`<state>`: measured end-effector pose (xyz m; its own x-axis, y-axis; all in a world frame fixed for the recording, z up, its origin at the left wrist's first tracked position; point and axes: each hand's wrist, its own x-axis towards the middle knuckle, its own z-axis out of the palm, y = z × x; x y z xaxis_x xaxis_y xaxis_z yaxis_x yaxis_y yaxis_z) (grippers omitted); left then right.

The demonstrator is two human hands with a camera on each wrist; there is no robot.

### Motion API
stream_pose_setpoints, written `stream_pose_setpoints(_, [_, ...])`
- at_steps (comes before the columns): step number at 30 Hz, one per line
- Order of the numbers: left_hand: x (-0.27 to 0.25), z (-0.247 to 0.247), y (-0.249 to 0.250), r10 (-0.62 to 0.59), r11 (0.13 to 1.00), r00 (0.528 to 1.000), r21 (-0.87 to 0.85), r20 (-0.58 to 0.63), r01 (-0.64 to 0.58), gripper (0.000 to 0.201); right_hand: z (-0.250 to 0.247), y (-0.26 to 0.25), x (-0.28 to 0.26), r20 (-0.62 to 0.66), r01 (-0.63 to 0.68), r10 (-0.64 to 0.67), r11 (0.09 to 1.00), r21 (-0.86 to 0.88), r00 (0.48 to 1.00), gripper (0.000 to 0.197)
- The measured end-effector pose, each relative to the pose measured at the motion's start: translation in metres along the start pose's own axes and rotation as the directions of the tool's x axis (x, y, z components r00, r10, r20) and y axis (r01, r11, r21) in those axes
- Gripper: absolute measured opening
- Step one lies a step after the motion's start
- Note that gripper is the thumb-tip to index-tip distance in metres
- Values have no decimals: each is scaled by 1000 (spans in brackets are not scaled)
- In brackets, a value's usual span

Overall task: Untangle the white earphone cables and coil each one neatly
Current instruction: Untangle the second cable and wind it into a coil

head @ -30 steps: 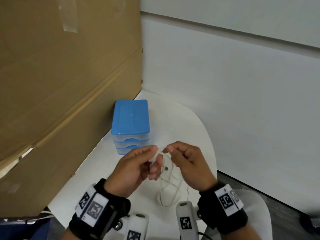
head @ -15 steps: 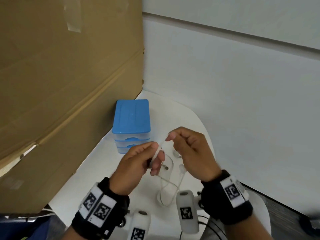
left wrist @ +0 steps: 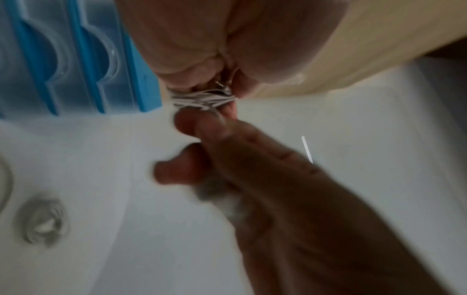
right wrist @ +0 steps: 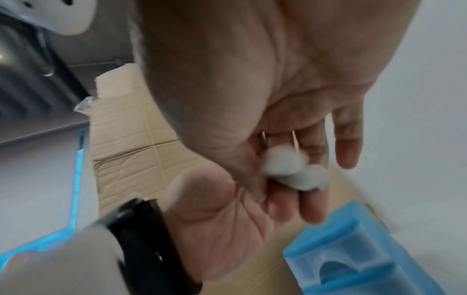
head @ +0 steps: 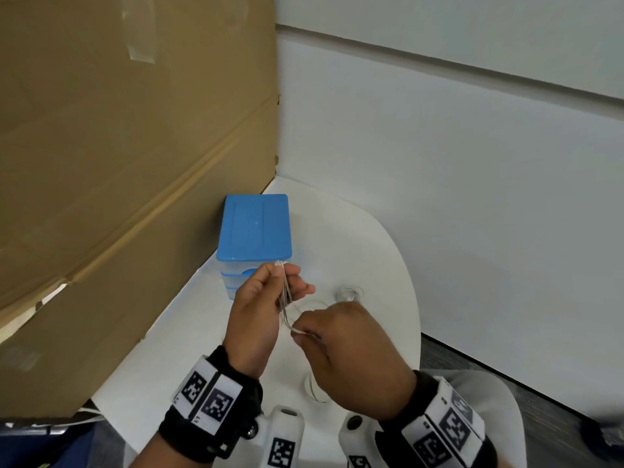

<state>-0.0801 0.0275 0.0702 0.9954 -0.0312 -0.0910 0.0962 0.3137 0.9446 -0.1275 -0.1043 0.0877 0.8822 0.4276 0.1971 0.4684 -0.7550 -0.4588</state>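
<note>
The left hand pinched a bundle of thin white earphone cable loops just in front of the blue plastic drawer box, above the white worktop. The strands ran down toward the right hand, whose fingers clamped the free end nearer the person. Another coiled white cable lay right of the box.

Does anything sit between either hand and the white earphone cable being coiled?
Nothing visible does. The left hand already pinches the white earphone cable loops, and the right hand holds its free end close beside them.
</note>
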Motion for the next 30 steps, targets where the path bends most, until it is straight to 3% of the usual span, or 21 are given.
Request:
stream_pose_setpoints(3, [-2,-3,-7,-32,983,997,185,64,20,37,-10,-8,4,-92,-34,34,999,0,995,14])
stream_pose_setpoints(5, [-8,0,-9,-70,955,985,295,158,21,54,-13,-7,12,-135,-30,49,990,135,990,13])
stream_pose_setpoints(8, [-15,5,-2,-79,924,988,382,129,24,68,-14,9,28,-124,-119,185,903,412,975,13])
stream_pose_setpoints(10, [-15,7,0,-97,945,988,323,117,54,60,-9,24,36,-85,-203,333,737,644,939,9])
stream_pose_setpoints(12, [-13,5,-2,-133,962,987,253,89,106,56,1,31,38,-26,-257,426,593,763,904,4])
stream_pose_setpoints(15, [-7,0,-6,-242,969,970,43,-18,243,54,19,30,24,173,-328,361,430,841,916,9])
stream_pose_setpoints(17, [-3,-3,-7,-318,946,947,-79,-49,314,53,28,27,14,240,-349,303,385,854,922,13])
stream_pose_setpoints(23, [-1,-2,-11,-316,943,947,-129,-66,305,55,39,32,11,139,-332,482,342,879,865,11])
stream_pose_setpoints(26, [-3,0,-11,-241,970,967,-33,-80,239,56,37,30,13,75,-292,458,424,857,886,12])
stream_pose_setpoints(30, [-4,2,-12,-193,979,974,36,-116,199,45,42,31,15,-109,-227,427,660,716,898,14])
